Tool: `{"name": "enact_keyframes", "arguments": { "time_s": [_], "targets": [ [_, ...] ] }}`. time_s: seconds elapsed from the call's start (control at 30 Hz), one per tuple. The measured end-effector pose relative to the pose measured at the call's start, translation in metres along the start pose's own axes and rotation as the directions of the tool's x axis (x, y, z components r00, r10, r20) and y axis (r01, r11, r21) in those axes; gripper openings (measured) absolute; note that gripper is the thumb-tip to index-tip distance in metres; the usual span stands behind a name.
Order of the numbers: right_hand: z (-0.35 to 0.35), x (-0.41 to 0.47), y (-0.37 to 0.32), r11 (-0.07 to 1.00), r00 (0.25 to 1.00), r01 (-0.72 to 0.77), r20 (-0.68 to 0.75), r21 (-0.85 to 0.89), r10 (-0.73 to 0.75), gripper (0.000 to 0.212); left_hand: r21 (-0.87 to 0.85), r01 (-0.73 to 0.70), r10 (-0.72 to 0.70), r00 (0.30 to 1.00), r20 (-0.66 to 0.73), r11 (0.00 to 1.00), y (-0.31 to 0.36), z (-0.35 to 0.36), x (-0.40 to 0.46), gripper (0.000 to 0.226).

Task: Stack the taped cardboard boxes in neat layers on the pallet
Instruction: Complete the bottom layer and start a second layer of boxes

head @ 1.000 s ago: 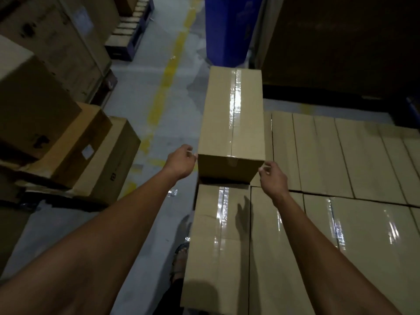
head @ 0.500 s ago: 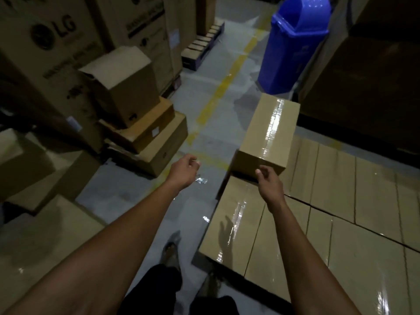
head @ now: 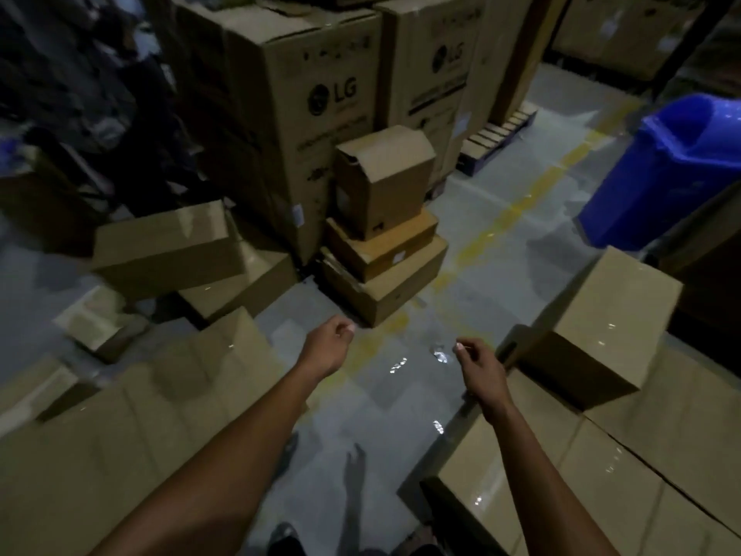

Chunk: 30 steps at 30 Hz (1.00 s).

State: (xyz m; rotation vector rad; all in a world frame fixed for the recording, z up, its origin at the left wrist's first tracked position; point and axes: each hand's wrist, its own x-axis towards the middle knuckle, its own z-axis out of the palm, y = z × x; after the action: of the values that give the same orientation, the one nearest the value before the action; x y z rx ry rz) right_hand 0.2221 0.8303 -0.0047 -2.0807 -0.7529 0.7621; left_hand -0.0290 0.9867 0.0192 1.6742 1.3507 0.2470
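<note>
A taped cardboard box (head: 601,327) sits on top of a flat layer of taped boxes (head: 561,475) at the right. My right hand (head: 477,365) hovers left of that box, apart from it, fingers loosely curled and holding nothing. My left hand (head: 328,347) hangs over the grey floor, also loosely curled and holding nothing. More taped boxes lie at the left: a long one (head: 164,246) resting tilted on another, and a low group (head: 140,415) below my left arm. The pallet under the layer is hidden.
Tall LG cartons (head: 316,114) stand at the back, with a pile of three smaller boxes (head: 385,242) in front of them. A blue bin (head: 665,170) stands at the right. A yellow floor line (head: 521,206) runs down the aisle. My feet show at the bottom edge.
Both hands have come off the top box and drawn back over the floor. My view has swung left, from the pallet stack toward the loose boxes and tall cartons.
</note>
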Motion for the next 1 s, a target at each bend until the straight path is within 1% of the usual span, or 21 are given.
{"name": "enact_keyframes", "arguments": {
  "time_s": [0.07,0.13,0.27,0.4,0.53,0.6,0.77,0.9,1.0],
  "targets": [
    [0.052,-0.007,-0.028,1.000,0.998,0.021,0.060,-0.009,-0.020,0.019,-0.023,0.024,-0.025,0.999,-0.023,0.999,-0.034,-0.039,-0.008,0.028],
    [0.103,-0.017,-0.055,0.999,0.988,0.043,0.149,0.013,-0.044,0.017,-0.056,0.062,-0.065,0.996,-0.056,0.997,-0.069,-0.075,-0.016,0.031],
    [0.202,-0.037,-0.102,0.995,0.938,0.089,0.334,0.035,-0.095,0.017,-0.101,0.143,-0.156,0.979,-0.133,0.985,-0.145,-0.140,-0.035,0.033],
    [0.294,-0.057,-0.137,0.990,0.869,0.132,0.476,0.039,-0.135,0.016,-0.168,0.240,-0.277,0.927,-0.252,0.956,-0.216,-0.195,-0.057,0.031],
    [0.351,-0.074,-0.159,0.980,0.798,0.199,0.579,0.011,-0.169,0.019,-0.250,0.294,-0.366,0.873,-0.323,0.923,-0.266,-0.227,-0.073,0.031],
    [0.371,-0.077,-0.168,0.970,0.773,0.241,0.608,-0.015,-0.183,0.022,-0.263,0.307,-0.387,0.855,-0.346,0.915,-0.283,-0.238,-0.076,0.030],
    [0.417,-0.063,-0.172,0.949,0.743,0.308,0.640,-0.065,-0.197,0.027,-0.255,0.319,-0.400,0.826,-0.397,0.913,-0.317,-0.250,-0.058,0.032],
    [0.465,-0.030,-0.145,0.928,0.719,0.362,0.660,-0.088,-0.218,0.027,-0.282,0.340,-0.433,0.804,-0.408,0.897,-0.360,-0.234,-0.012,0.028],
    [0.495,-0.006,-0.116,0.922,0.723,0.376,0.653,-0.094,-0.228,0.028,-0.300,0.327,-0.433,0.792,-0.431,0.896,-0.390,-0.211,0.023,0.026]
  ]
}}
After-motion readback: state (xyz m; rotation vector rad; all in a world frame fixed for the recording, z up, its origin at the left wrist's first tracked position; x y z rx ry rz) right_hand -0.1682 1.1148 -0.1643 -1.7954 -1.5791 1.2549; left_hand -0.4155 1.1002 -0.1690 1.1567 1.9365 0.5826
